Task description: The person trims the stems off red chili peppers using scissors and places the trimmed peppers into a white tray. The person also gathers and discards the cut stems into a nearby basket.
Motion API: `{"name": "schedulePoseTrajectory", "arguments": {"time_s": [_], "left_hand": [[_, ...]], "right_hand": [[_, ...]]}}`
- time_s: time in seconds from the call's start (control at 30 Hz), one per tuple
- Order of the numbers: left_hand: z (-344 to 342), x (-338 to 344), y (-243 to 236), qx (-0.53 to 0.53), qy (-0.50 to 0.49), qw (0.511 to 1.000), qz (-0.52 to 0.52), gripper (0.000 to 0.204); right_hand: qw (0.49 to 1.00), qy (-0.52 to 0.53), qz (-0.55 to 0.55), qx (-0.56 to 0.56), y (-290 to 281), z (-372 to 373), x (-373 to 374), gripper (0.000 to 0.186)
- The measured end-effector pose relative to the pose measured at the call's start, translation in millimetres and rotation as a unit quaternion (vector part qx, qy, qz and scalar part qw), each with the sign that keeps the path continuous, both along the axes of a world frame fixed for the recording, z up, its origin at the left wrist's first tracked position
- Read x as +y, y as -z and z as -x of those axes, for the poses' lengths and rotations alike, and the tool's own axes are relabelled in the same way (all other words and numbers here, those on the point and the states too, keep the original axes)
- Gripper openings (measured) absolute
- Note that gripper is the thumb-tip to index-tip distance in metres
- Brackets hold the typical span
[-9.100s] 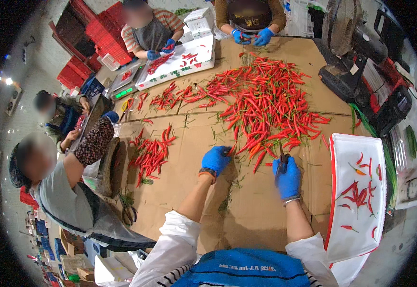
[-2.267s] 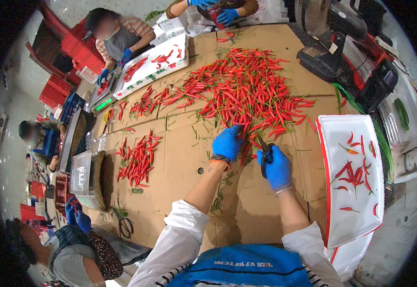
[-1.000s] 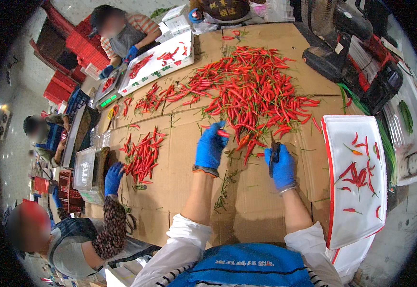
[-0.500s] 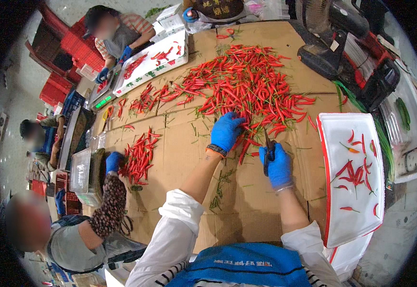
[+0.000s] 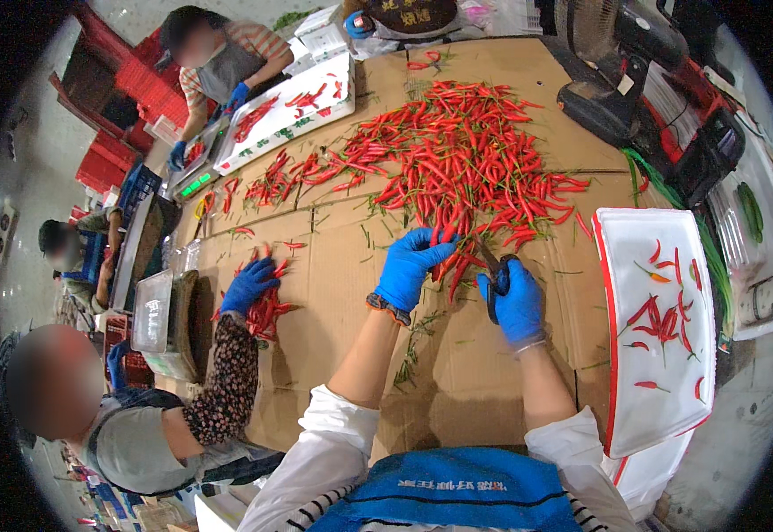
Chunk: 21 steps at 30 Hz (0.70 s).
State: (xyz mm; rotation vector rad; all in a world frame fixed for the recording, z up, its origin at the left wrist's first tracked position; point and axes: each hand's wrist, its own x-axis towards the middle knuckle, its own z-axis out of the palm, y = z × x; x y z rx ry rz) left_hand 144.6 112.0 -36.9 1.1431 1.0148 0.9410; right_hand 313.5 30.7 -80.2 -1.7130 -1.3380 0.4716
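A big heap of red chili peppers (image 5: 471,155) with green stems spreads over the cardboard-covered table (image 5: 342,355) in front of me. At its near edge my left hand (image 5: 411,266), in a blue glove, is closed on a red chili pepper (image 5: 446,238), fingers pinched together. Just right of it, my blue-gloved right hand (image 5: 517,306) grips dark scissors (image 5: 490,259). The blades point up and left, close to the pepper in my left fingers. Whether the blades touch its stem I cannot make out. Cut green stems (image 5: 410,355) lie below my left hand.
At right stands a white foam tray (image 5: 621,337) with several chilies. On the left, a co-worker's gloved hand (image 5: 252,284) covers a smaller chili pile (image 5: 267,324). Another person works behind a white box (image 5: 340,99) and a scale (image 5: 196,182). A black fan (image 5: 595,111) stands far right.
My left hand has drawn slightly nearer to me, pinching a pepper close to the blades. The left co-worker's hand has moved right, onto the smaller pile.
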Motion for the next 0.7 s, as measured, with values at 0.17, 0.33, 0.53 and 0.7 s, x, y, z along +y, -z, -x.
{"name": "schedulePoseTrajectory", "arguments": {"time_s": [0.17, 0.33, 0.53, 0.7], "left_hand": [[-2, -9, -7, 0.074, 0.007, 0.997, -0.003, 0.022], [-4, -11, -4, 0.134, 0.011, 0.99, -0.047, 0.023], [-6, -10, 8, 0.16, 0.007, 0.984, -0.073, 0.023], [6, 0, 7, -0.005, -0.034, 0.999, -0.004, 0.019]], "right_hand": [[0.999, -0.009, -0.03, 0.029, 6, 0, 2, 0.032], [0.998, -0.006, -0.045, 0.04, 11, 1, 3, 0.032], [1.0, 0.003, -0.017, 0.001, 15, -1, 3, 0.032], [0.996, 0.022, -0.013, 0.087, 19, -1, 3, 0.028]]}}
